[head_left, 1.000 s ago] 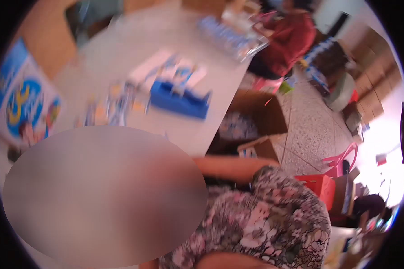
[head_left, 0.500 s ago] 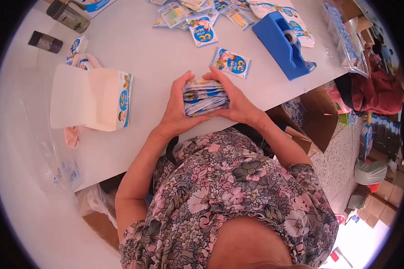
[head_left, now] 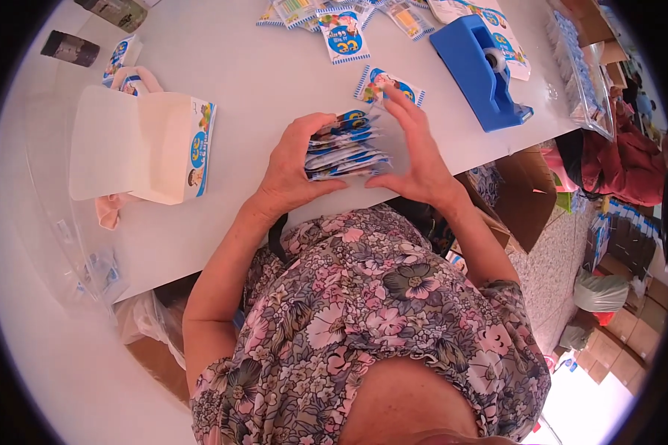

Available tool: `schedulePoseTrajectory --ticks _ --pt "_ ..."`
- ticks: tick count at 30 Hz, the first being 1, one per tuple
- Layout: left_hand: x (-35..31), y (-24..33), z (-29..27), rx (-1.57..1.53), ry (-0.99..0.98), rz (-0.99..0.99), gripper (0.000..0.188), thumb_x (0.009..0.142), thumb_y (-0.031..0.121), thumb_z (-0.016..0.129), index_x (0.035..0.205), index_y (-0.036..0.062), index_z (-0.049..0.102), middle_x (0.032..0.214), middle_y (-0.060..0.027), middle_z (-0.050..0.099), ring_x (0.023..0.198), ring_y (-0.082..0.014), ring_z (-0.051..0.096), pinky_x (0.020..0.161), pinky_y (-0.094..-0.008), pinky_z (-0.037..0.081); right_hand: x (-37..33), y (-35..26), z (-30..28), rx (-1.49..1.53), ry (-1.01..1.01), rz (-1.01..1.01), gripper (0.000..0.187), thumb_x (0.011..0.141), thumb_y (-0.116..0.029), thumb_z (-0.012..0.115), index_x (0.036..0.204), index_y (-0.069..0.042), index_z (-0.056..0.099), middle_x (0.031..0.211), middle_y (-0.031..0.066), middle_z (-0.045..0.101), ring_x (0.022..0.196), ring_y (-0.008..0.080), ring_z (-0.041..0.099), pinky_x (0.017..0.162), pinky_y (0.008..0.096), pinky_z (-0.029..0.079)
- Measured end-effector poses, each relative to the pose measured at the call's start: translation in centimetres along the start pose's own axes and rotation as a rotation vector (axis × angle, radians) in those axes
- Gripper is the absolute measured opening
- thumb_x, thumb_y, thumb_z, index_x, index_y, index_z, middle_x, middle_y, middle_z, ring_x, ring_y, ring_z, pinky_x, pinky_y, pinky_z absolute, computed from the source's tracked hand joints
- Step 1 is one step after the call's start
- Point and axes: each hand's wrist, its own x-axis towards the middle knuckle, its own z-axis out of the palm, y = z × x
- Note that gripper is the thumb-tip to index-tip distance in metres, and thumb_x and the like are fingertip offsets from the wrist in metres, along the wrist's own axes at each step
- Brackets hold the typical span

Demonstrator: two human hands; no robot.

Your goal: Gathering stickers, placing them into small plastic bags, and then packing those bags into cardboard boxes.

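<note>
Head view, near the table's front edge: a stack of blue-and-white packets is seen edge-on between two hands. Its left end is gripped by the left hand, with fingers and thumb curved round it. The right hand is held wide open beside the other end, thumb and fingers spread; whether the thumb is touching cannot be told. To the left, an open white box is placed. Farther off, a single packet, a blue tape dispenser and a packet pile are seen on the white table.
</note>
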Motion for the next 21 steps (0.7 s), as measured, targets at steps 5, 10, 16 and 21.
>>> schedulePoseTrajectory --ticks 5,10,16,21 --pt "0.0 0.2 0.0 0.032 0.007 0.026 0.098 0.058 0.016 0.094 0.141 0.0065 0.042 0.132 -0.011 0.052 0.123 -0.0255 0.052 0.106 -0.0354 0.041 -3.4 -0.8 -1.0 -0.033 0.113 -0.124 0.072 0.061 -0.017 0.091 0.123 -0.007 0.055 0.128 0.0172 0.055 0.117 0.036 0.052 0.098 0.0436 0.044" --pt "0.1 0.2 0.2 0.007 0.027 0.006 0.096 0.055 0.014 0.092 0.139 0.0079 0.044 0.133 -0.0124 0.052 0.121 -0.03 0.053 0.104 -0.0383 0.044 -4.1 -1.0 0.4 -0.064 0.132 -0.09 0.057 0.061 -0.01 0.089 0.113 -0.008 0.063 0.118 0.0128 0.058 0.108 0.031 0.054 0.091 0.0405 0.046" --pt "0.0 0.2 0.2 -0.002 0.027 -0.027 0.098 0.055 0.014 0.092 0.14 0.0078 0.044 0.135 -0.0128 0.052 0.122 -0.0297 0.053 0.105 -0.0384 0.043 -3.4 -1.0 0.7 -0.073 0.14 -0.092 0.052 0.061 -0.006 0.087 0.109 -0.008 0.065 0.116 0.0119 0.059 0.106 0.0309 0.054 0.088 0.0392 0.047" --pt "0.0 0.3 0.2 -0.012 0.029 -0.037 0.099 0.055 0.014 0.092 0.141 0.0077 0.043 0.135 -0.0127 0.052 0.122 -0.0297 0.053 0.105 -0.0384 0.043 -3.0 -1.1 0.9 -0.042 0.155 -0.095 0.052 0.061 -0.005 0.087 0.108 -0.008 0.065 0.116 0.0123 0.059 0.106 0.0303 0.055 0.088 0.0385 0.047"
